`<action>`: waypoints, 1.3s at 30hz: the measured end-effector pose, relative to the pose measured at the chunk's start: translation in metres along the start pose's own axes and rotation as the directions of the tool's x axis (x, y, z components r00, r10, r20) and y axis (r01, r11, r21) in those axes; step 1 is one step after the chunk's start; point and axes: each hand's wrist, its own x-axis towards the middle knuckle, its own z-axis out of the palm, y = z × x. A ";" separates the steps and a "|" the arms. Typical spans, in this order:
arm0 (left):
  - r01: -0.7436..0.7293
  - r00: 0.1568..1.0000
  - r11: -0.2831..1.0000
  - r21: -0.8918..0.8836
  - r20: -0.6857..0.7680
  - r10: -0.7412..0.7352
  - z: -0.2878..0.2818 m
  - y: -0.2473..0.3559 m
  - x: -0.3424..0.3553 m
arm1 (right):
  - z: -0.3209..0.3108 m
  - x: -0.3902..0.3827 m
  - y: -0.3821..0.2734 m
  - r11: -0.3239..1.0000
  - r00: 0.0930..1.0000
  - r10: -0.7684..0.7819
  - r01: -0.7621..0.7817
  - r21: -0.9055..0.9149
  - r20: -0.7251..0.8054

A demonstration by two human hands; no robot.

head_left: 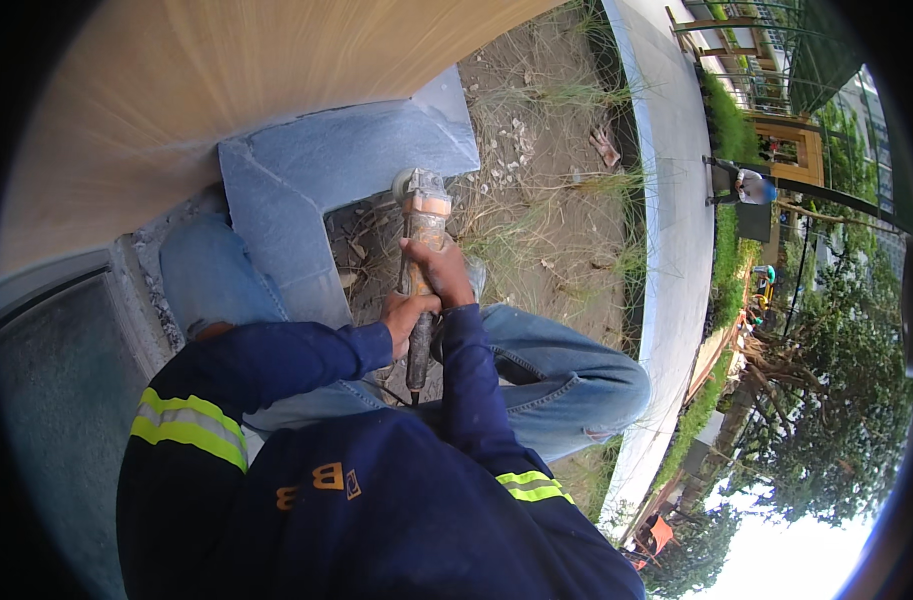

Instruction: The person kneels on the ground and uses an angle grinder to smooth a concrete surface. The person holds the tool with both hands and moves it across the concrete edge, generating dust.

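Observation:
Both of my hands are wrapped round a dusty orange angle grinder (429, 206), its head pointing away from me. My left hand (409, 320) closes on the rear grip. Farther forward, my right hand (443, 272) clasps the body just behind the head. The grinder's pale disc (403, 184) sits at the inner edge of a grey stone ledge (367, 150); whether it touches the stone I cannot tell. A cord runs from the tool's back end toward my lap.
A tan, wood-grained wall (227, 80) rises behind the ledge. Dry soil with grass tufts (547, 230) and stone chips lies to the right, bounded by a pale concrete kerb (667, 200). My bent knees flank the tool. Another person (752, 187) is in the distance.

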 end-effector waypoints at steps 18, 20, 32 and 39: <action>0.010 1.000 1.000 0.024 0.019 -0.010 -0.003 -0.002 0.004 | -0.006 0.001 0.000 0.995 0.996 0.089 -0.087 0.056 -0.023; -0.001 1.000 1.000 0.000 0.020 0.001 -0.001 -0.001 0.003 | -0.004 0.006 0.008 1.000 0.999 0.023 -0.024 -0.007 -0.037; 0.053 0.996 0.997 0.050 0.067 -0.056 0.028 0.011 0.030 | -0.036 0.021 0.003 0.989 0.991 0.080 -0.066 0.129 -0.107; 0.034 0.997 0.996 0.085 0.069 -0.040 0.020 0.015 0.028 | -0.028 0.021 0.004 0.995 0.993 0.019 -0.008 0.101 -0.114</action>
